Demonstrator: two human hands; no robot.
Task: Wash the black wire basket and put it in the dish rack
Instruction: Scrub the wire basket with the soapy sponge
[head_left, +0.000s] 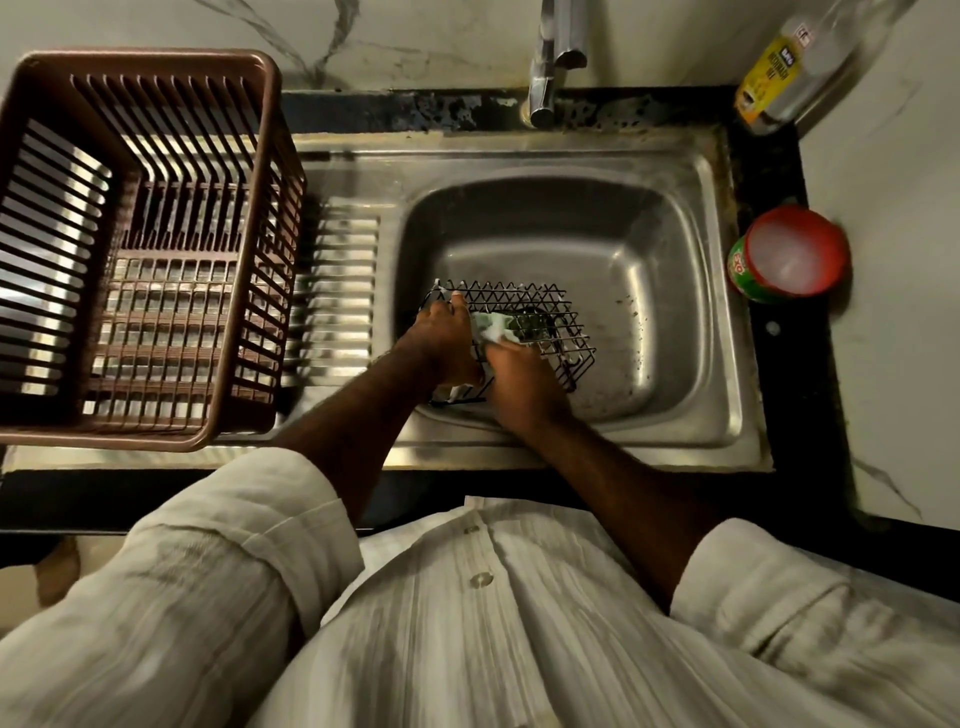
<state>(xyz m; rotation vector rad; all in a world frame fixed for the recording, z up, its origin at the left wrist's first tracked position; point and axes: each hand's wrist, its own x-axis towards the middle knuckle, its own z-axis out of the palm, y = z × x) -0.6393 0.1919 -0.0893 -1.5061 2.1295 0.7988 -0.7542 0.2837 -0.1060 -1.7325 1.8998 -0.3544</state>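
Head view, looking down. At 9 o'clock of the sink (675, 234), a brown dish rack (150, 58) is standing on the ribbed drainboard (343, 291). The faucet (550, 78) is hanging over the rim at 12 o'clock, and a yellow-labelled bottle (779, 73) and a red-lidded tub (789, 254) are sitting at 2 and 3 o'clock (neither is crowding the basin). Both hands are covering the near side of the black wire basket (545, 312), which is lying in the basin toward 7 o'clock, its open side facing up at me and its long axis seemingly running 9 to 3. I am watching the left hand (447, 338) curling round the basket's left wall, while the right hand (519, 384) is clutching a soapy green scrub pad (496, 327) inside it.
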